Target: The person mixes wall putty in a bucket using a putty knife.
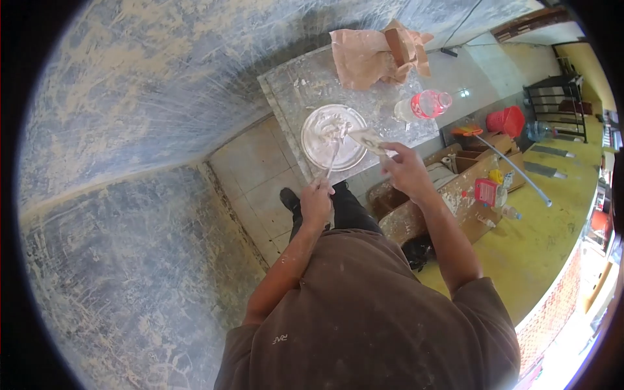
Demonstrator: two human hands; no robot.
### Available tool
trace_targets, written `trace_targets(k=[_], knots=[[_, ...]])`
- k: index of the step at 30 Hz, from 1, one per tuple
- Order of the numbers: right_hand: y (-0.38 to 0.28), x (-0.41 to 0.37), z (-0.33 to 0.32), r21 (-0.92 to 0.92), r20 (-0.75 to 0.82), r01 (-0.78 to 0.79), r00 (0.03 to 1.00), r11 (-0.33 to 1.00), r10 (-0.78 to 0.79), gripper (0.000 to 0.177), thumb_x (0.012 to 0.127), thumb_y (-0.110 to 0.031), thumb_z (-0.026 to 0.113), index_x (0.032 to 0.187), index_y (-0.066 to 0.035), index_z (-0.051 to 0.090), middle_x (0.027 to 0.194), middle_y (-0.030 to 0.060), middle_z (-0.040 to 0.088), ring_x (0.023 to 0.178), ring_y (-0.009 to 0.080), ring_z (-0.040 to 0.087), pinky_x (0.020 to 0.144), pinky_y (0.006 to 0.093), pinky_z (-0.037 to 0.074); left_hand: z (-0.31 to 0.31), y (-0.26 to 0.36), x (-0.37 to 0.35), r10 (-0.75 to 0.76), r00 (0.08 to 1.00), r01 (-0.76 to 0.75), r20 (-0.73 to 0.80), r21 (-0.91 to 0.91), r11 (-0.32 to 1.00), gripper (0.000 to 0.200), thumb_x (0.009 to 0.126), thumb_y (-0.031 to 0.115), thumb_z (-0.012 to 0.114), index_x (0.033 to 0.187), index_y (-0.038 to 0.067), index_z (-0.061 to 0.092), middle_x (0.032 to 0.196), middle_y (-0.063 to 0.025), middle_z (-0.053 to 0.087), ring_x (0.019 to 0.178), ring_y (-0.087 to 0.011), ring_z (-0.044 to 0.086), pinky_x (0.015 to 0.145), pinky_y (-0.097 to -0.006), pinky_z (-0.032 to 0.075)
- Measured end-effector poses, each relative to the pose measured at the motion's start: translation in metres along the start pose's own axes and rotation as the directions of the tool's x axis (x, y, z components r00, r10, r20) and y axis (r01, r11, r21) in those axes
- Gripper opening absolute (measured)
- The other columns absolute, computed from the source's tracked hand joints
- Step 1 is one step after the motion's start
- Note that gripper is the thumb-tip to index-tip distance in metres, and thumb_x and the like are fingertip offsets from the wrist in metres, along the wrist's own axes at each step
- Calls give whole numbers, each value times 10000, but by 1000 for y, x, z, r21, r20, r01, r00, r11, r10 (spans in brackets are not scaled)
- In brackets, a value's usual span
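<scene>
A round white plate point(311, 151) holding pale paste stands on a stained grey table point(286, 88). My left hand point(317, 200) is closed around the handle of a thin tool point(334, 158), whose far end reaches into the paste. My right hand point(406, 170) grips a flat putty knife point(368, 139); its blade is over the right rim of the plate. To the right of the plate a clear plastic bottle point(426, 105) with a red label lies on the table.
Torn brown paper point(364, 58) lies at the table's back edge. Smeared walls point(149, 84) stand at the left. Right of the table are cardboard boxes point(465, 166), a red bucket point(506, 121), a blue-handled tool point(517, 170) and a black rack point(556, 97).
</scene>
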State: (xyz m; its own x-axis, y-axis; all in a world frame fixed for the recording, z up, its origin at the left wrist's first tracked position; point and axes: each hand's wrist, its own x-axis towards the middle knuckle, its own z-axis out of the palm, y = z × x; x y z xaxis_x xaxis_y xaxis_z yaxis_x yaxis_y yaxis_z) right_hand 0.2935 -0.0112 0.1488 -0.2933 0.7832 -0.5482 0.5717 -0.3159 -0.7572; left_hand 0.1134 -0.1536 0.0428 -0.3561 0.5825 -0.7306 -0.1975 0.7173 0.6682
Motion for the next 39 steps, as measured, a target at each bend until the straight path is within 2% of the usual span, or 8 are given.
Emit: trace_targets(k=[3,6,11,15,24,30,34,39], knots=[[-6,-27,-2,-41,84,-42,995,998,45,385,922,-118,598,1298,-33,606,714,28,630,528,71,492,453,254,383,3,8,-8,37,999,-34,-40,75,997,263,959,245,577,1045,48,727,726,-66,629,654,-212,592,653,-353,467],[-2,-40,6,-61,58,-64,996,996,68,408,897,-133,613,1280,7,601,715,86,649,613,121,569,581,299,454,9,13,-15,-51,998,43,-47,-160,986,295,932,230,615,1165,81,718,794,-98,666,738,-227,646,728,-342,495],[-13,-39,-2,-233,11,-60,998,971,65,395,867,-156,625,1242,-33,642,780,171,674,729,274,649,709,385,501,3,1,-10,434,873,-348,-221,340,874,381,866,187,690,1239,108,690,1027,-172,690,958,-306,683,834,-391,521],[-7,-18,-6,-371,67,75,996,926,-53,383,834,-180,634,1201,-84,685,874,246,678,877,426,643,833,462,496,-1,14,-18,443,866,-327,-231,410,851,395,847,169,690,1239,118,692,1024,-153,686,963,-330,669,835,-413,518],[-20,-1,-20,-371,188,38,981,928,35,384,841,-143,633,1210,-46,681,653,172,609,595,262,583,665,371,502,-4,18,-22,573,782,-398,-244,512,761,419,809,112,696,1227,138,698,980,-134,653,914,-350,650,801,-424,518],[-26,0,-27,-417,182,81,983,905,-5,377,842,-145,634,1206,-60,685,679,183,619,626,271,599,681,392,497,-4,18,-21,540,802,-360,-255,515,778,394,828,130,680,1221,95,696,984,-154,657,912,-333,637,829,-412,504],[-9,10,-22,-425,212,196,971,883,-114,369,851,-153,633,1205,-67,687,698,192,625,642,278,602,688,400,497,0,24,-26,645,728,-453,-232,542,707,408,803,99,700,1210,139,706,967,-105,649,865,-336,655,749,-414,524],[-17,14,-24,-377,202,71,979,923,7,354,869,-175,637,1200,-63,690,729,197,638,667,267,615,695,399,501,-5,22,-20,599,752,-400,-274,533,746,406,793,71,701,1195,126,714,953,-101,645,839,-320,654,731,-403,519]])
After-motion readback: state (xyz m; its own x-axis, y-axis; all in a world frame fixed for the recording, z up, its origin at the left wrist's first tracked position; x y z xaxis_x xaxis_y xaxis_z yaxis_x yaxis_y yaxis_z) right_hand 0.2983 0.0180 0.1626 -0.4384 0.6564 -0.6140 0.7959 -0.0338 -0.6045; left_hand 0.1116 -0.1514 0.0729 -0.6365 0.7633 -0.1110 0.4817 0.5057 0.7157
